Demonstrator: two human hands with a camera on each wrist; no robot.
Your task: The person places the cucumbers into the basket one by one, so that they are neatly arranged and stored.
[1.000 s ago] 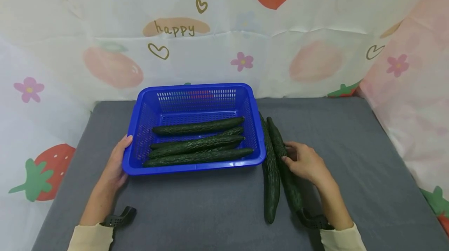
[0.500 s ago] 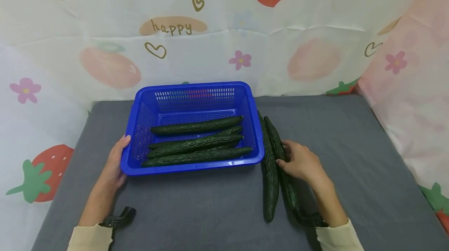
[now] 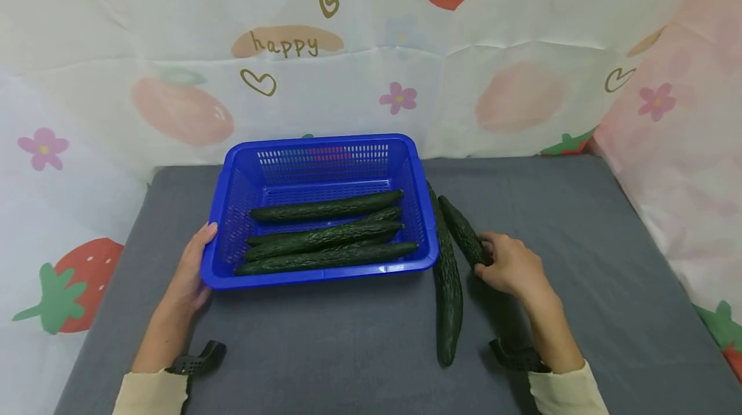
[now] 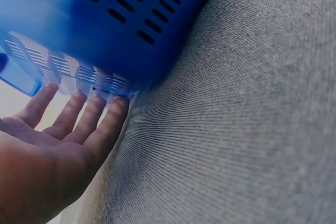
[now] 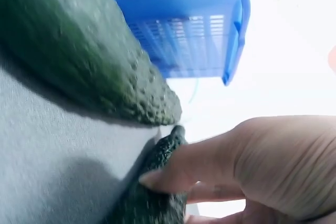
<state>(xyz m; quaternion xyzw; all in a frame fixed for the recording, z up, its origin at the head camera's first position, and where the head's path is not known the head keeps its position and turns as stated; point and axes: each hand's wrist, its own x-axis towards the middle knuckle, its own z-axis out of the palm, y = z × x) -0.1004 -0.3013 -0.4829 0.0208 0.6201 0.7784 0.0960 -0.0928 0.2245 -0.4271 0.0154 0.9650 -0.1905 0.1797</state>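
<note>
My left hand (image 3: 194,267) is at the left end of a blue plastic basket (image 3: 321,276), its thumb on the rim; in the left wrist view, the fingertips (image 4: 119,107) touch the outer slotted wall. Several dark green cucumbers (image 3: 324,209) lie crosswise in the basket. My right hand (image 3: 513,265) pinches another cucumber (image 3: 460,228) between thumb and fingers; its near part is hidden by the hand. Left of it, one more cucumber (image 3: 448,312) lies lengthwise on the table against the basket's right side, large in the right wrist view.
The table has a grey cloth (image 3: 324,350) over it. A printed curtain (image 3: 440,73) hangs behind and along both sides, close to the basket's far rim. A dark band (image 3: 199,360) is on the left wrist, and a similar one (image 3: 516,358) on the right.
My right hand has closed on the right-hand cucumber and shifted slightly right with it. That cucumber now slants more and shows less of its length. The left hand and basket stay put.
</note>
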